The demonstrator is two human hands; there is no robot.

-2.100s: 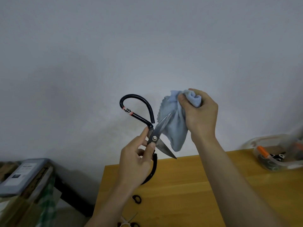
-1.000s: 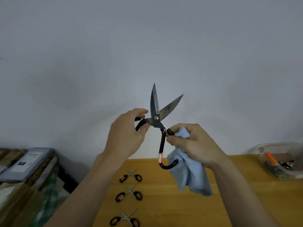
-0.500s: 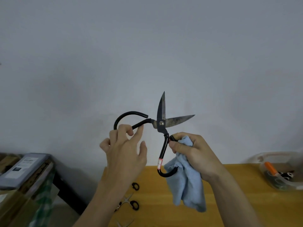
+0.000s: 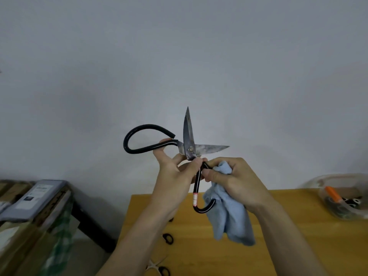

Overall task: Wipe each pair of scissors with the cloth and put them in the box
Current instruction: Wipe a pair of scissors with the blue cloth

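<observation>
Orientation: large black-handled steel scissors point(image 4: 189, 150) held up before the grey wall point(image 4: 179, 56), blades spread wide, one pointing straight up, the other level toward the right.
Handles: one loop reaching left, the other hanging down over the table.
Look: dull, stained blades; glossy black bent-wire loops; white-and-red sticker on the lower loop.
Left hand point(image 4: 175, 176): fingers pinched on the shanks just below the pivot.
Right hand point(image 4: 235, 182): closed around the crumpled light blue cloth point(image 4: 229, 218) and the lower handle.
Table: yellow wooden table point(image 4: 288, 246), back edge close under the hands; small black-handled scissors point(image 4: 159, 268) partly hidden near the left arm.
Box: clear plastic box point(image 4: 342, 198) at far right, well apart, holding scissors.
Room: open wall all around the blades.
</observation>
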